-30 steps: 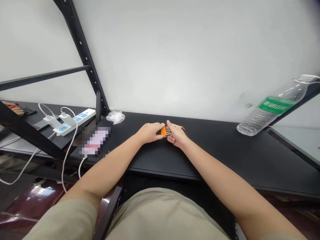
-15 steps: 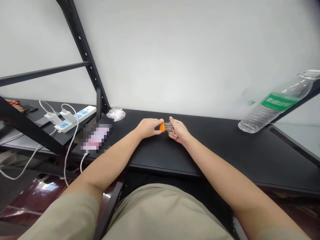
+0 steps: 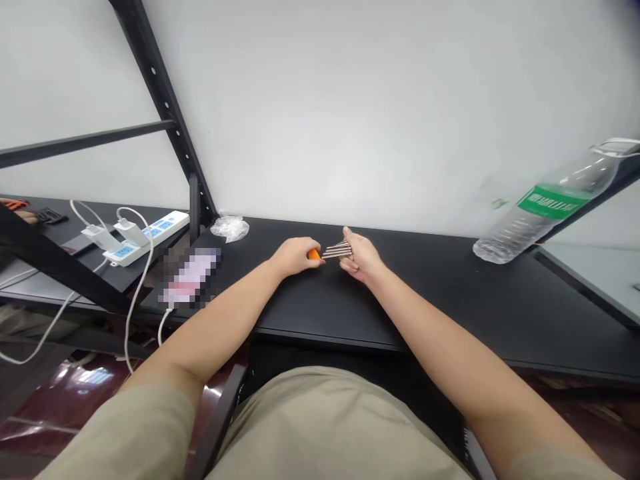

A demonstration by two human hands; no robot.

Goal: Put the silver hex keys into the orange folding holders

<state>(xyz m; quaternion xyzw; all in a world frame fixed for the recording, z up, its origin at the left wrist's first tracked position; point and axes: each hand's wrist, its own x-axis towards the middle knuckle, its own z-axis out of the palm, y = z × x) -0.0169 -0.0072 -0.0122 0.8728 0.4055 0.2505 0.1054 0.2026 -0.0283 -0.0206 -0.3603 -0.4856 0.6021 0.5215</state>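
Both my hands are together above the middle of the black tabletop (image 3: 320, 307). My left hand (image 3: 295, 257) is closed around a small orange holder (image 3: 314, 255), which the fingers mostly cover. In my right hand (image 3: 364, 257) is a bunch of slim metal rods that look like hex keys (image 3: 337, 251). They fan out to the left, with their tips close to the orange holder. Whether any tip still touches it, I cannot tell. The right thumb points up along the bunch, and the palm hides the other ends of the keys.
A clear plastic bottle (image 3: 530, 220) with a green label leans at the right. On the left are a crumpled plastic bag (image 3: 231, 228), a blurred-out phone (image 3: 193, 275) on a cable, and a white power strip (image 3: 150, 235) with chargers. A black metal frame post (image 3: 167, 100) rises behind them.
My left hand and the orange holder have shifted slightly left, away from the keys. More of the keys' length shows, and they are now tilted and spread. The whole view has moved a little.
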